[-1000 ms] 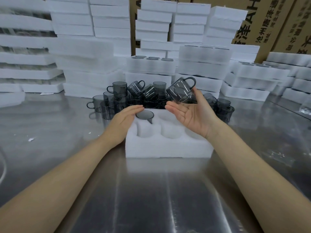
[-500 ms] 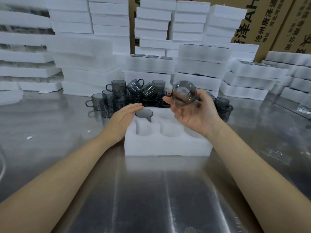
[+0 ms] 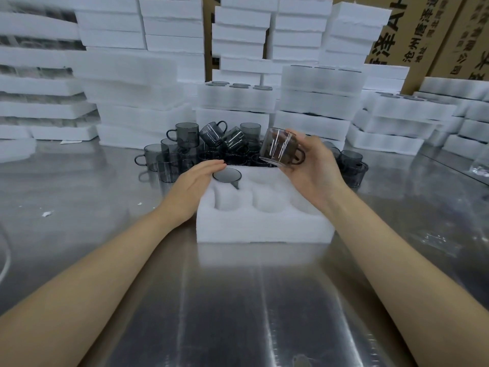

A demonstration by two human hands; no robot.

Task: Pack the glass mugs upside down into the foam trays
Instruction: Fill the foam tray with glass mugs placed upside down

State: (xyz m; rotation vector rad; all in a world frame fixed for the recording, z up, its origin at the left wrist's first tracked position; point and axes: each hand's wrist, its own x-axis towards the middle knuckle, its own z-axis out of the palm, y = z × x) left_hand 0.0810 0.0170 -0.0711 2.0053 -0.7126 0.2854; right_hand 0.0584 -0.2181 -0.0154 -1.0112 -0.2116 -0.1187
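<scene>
A white foam tray (image 3: 264,223) with round pockets lies on the steel table in front of me. One smoky glass mug (image 3: 227,175) sits upside down in its far left pocket. My left hand (image 3: 195,181) rests flat and open on the tray's left edge, fingertips next to that mug. My right hand (image 3: 312,168) holds another glass mug (image 3: 277,148) above the tray's far right side, tilted with its base up and left and its handle toward my palm. A pile of loose grey mugs (image 3: 211,147) lies just behind the tray.
Stacks of white foam trays (image 3: 137,102) wall in the back and both sides of the table, some filled with mugs. Cardboard boxes (image 3: 428,35) stand behind at the right. A clear plastic bag (image 3: 480,165) lies at the far right. Bare steel table (image 3: 238,300) lies near me.
My right hand has turned the mug over from handle-up to base-up and closed its fingers around it. The left hand has stayed on the tray.
</scene>
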